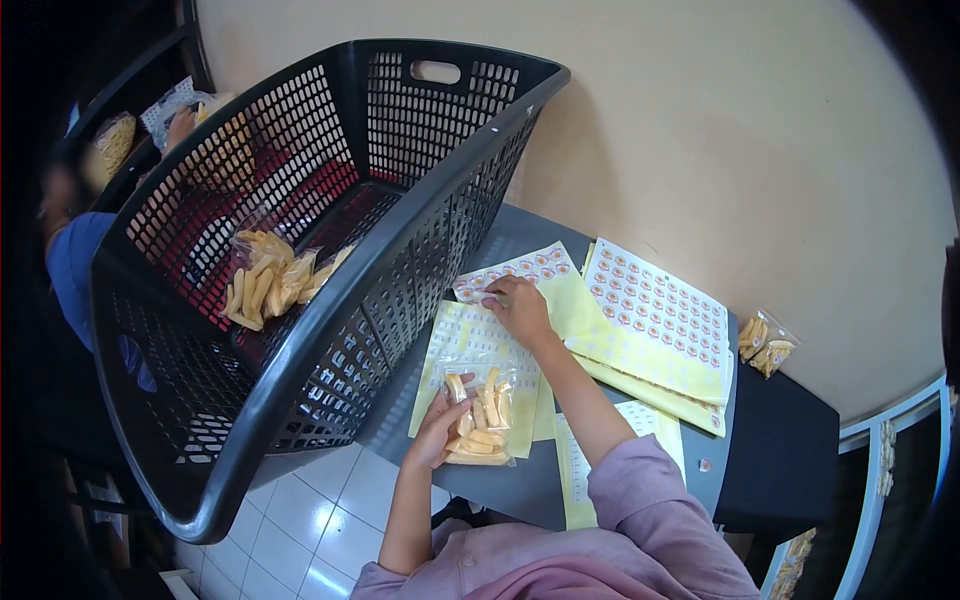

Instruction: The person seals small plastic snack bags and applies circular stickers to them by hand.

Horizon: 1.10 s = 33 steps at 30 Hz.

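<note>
My left hand is wrapped around the lower left side of a clear plastic bag of pale yellow snack sticks, held above the yellow sheets. Farther off, my right hand pinches at the near edge of a sheet of round stickers; whether a single sticker is between the fingertips is too small to tell. Under both hands lies a yellow backing sheet with faint print.
A large black plastic basket stands tilted at left, with bagged snack sticks inside. Stacked sticker sheets lie right on the grey table. Another snack bag sits beyond. Behind the basket, a co-worker's blue sleeve shows.
</note>
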Each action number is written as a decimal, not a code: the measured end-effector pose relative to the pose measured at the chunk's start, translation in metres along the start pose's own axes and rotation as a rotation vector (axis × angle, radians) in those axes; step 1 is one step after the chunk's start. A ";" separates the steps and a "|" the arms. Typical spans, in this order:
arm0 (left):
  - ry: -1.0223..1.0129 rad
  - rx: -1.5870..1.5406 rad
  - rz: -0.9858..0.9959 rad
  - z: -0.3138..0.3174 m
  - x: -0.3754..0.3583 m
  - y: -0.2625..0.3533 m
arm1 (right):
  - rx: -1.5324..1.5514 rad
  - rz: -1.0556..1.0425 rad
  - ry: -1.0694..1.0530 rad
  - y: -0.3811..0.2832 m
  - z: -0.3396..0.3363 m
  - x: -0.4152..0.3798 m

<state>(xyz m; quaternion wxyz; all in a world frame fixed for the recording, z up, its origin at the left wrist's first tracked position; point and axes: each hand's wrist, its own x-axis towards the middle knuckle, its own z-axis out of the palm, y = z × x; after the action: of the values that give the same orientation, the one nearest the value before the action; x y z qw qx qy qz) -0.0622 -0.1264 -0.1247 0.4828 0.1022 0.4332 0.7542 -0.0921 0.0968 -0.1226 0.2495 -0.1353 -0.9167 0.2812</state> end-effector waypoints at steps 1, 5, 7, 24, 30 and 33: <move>0.003 -0.008 0.001 0.001 0.000 0.001 | 0.001 0.001 0.001 -0.002 -0.001 0.002; 0.013 -0.023 -0.002 0.001 0.000 0.000 | -0.050 0.036 -0.035 -0.005 -0.001 0.004; 0.010 -0.018 -0.008 0.000 0.000 0.001 | -0.058 0.037 -0.034 -0.006 -0.001 0.004; -0.024 -0.041 0.004 -0.004 0.001 -0.003 | -0.192 -0.001 -0.205 0.005 0.011 0.026; -0.023 -0.043 0.010 -0.005 0.003 -0.006 | -0.312 -0.058 -0.166 -0.003 0.014 0.014; -0.017 -0.034 0.008 -0.002 0.000 -0.003 | -0.289 -0.075 -0.144 0.000 0.016 0.011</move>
<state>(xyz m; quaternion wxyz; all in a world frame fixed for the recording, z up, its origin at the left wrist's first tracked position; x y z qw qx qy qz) -0.0617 -0.1271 -0.1280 0.4852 0.1021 0.4158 0.7624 -0.1097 0.0940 -0.1296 0.1714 -0.1148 -0.9675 0.1460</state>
